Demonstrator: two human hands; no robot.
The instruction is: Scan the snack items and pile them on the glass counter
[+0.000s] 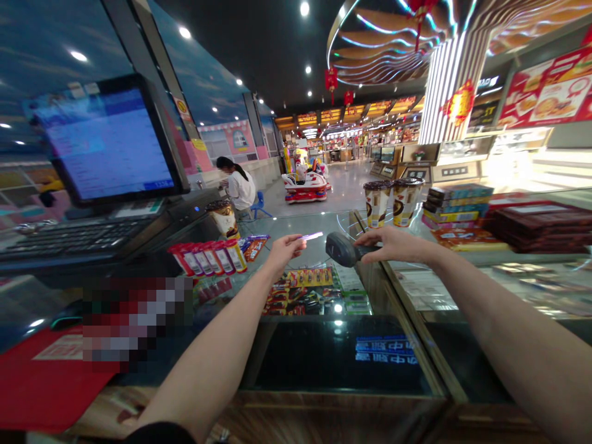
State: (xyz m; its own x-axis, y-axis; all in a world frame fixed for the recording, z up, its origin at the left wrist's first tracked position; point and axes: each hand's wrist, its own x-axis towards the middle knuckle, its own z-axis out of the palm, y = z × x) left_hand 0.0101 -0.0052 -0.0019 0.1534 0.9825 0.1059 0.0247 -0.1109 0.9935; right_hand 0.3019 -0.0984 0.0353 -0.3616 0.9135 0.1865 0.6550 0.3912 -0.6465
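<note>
My left hand (285, 249) is stretched out over the glass counter (303, 225), its fingers pinching a thin, flat, pale item (312, 236). The item looks bright with a purple tint, and its exact kind is too small to make out. My right hand (391, 245) is wrapped round the grip of a dark barcode scanner (341, 248). The scanner's head points left at the pale item, a short gap apart. Below both hands, several small carded goods (305, 287) lie under the glass.
Left stand a lit monitor (108, 142), a keyboard (87, 229), a row of colourful tubes (210, 256) and a cup-shaped tub (222, 219). Two more tubs (377, 203) and stacked boxes (456, 206) are at right. A person (241, 188) sits beyond the counter, near a ride-on car (305, 185).
</note>
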